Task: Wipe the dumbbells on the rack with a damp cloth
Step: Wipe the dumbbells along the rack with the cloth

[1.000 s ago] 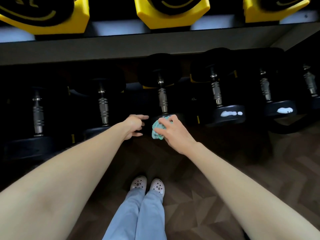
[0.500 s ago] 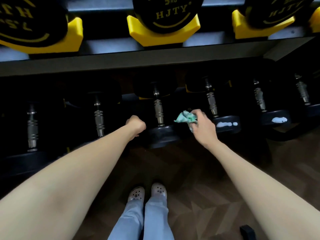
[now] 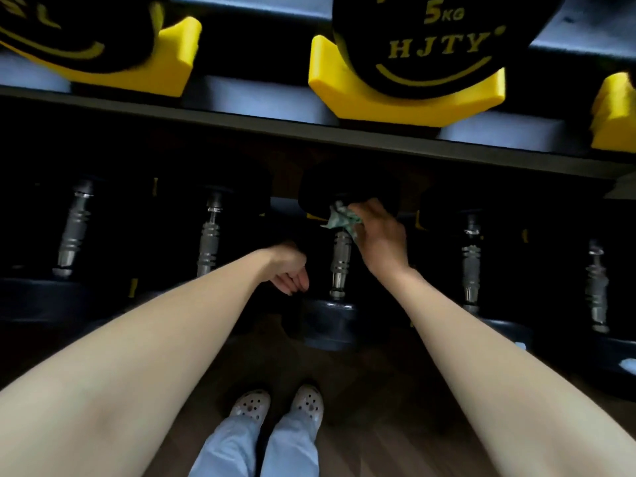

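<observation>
My right hand (image 3: 378, 235) grips a crumpled teal cloth (image 3: 339, 218) against the far end of a black dumbbell (image 3: 340, 259) on the lower shelf, where its steel handle meets the far head. The near head of that dumbbell (image 3: 325, 323) points toward me. My left hand (image 3: 289, 270) hangs beside the handle's left side with loosely curled fingers, holding nothing. Several more black dumbbells (image 3: 210, 235) lie in a row to either side, deep in shadow.
The upper shelf's grey front rail (image 3: 241, 123) overhangs the lower row. On it sit black 5 kg dumbbells (image 3: 433, 39) in yellow cradles (image 3: 406, 105). My feet in pale clogs (image 3: 275, 406) stand on dark wood flooring just before the rack.
My right hand carried the cloth from the dumbbell's near head, out to the right, then up to its far end under the shelf. My left hand drew back slightly and loosened. The view moved closer.
</observation>
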A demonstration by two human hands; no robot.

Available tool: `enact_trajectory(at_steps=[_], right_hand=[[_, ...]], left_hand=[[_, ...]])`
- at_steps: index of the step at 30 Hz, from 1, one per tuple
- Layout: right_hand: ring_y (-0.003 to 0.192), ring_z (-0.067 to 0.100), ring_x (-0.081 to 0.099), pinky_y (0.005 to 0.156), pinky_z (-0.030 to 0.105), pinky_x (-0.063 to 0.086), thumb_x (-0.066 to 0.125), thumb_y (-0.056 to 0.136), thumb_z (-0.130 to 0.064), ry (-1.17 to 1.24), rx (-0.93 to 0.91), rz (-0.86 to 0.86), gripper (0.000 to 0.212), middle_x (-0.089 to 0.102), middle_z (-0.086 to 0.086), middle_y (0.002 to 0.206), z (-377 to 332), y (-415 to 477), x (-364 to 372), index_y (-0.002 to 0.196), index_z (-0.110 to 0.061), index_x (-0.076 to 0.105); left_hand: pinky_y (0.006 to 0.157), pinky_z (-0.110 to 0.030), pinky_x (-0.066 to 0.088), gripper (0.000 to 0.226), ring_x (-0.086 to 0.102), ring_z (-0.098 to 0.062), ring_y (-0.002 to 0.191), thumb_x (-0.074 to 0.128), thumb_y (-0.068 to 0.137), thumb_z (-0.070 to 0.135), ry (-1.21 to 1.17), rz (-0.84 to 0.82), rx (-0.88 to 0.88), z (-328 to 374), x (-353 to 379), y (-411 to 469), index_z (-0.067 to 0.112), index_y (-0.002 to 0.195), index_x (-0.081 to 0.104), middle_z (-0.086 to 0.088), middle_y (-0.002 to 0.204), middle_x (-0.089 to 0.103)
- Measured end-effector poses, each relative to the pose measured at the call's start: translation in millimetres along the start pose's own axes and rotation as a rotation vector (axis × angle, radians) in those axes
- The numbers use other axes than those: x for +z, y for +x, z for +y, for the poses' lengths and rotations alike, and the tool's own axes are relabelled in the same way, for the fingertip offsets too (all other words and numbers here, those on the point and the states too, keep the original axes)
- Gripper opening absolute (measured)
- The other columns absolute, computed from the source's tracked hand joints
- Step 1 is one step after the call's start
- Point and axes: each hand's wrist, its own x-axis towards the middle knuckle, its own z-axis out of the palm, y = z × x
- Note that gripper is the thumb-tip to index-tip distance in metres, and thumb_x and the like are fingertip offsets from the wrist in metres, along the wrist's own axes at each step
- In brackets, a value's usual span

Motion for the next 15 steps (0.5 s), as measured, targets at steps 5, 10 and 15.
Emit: enact_trajectory(at_steps=[5, 10, 15], right_hand=[[0.095, 0.036, 0.063, 0.078, 0.032, 0.052, 0.063, 0.075, 0.003, -0.188, -0.152, -0.024, 0.044, 0.065, 0.01, 0.117, 3, 11, 19, 0.117, -0.012, 0.065], [0.126, 0.028, 0.042, 0.099, 0.029, 0.035, 0.043, 0.093, -0.007, -0.19, -0.178, -0.261, 0.048, 0.045, -0.001, 0.144, 13, 15, 10, 0.138, -0.023, 0.046], [0.132, 0.021, 0.042, 0.107, 0.023, 0.028, 0.05, 0.087, 0.001, 0.075, -0.032, -0.369, 0.05, 0.048, 0.0, 0.142, 24, -18, 4, 0.132, -0.022, 0.053]], left_hand=[[0.089, -0.03, 0.046, 0.042, 0.053, -0.027, 0.12, 0.025, 0.092, -0.012, -0.091, 0.026, 0.042, -7, -6, 4, -0.01, 0.118, 0.057, -0.021, 0.131, 0.054], [0.074, -0.023, 0.053, 0.041, 0.059, -0.024, 0.11, 0.026, 0.09, -0.011, -0.148, 0.017, 0.053, -10, -5, -2, -0.006, 0.101, 0.065, -0.021, 0.128, 0.056], [0.078, -0.023, 0.05, 0.041, 0.058, -0.016, 0.088, 0.025, 0.088, -0.011, -0.107, 0.059, 0.042, -7, 1, -7, -0.003, 0.086, 0.066, -0.014, 0.108, 0.061]])
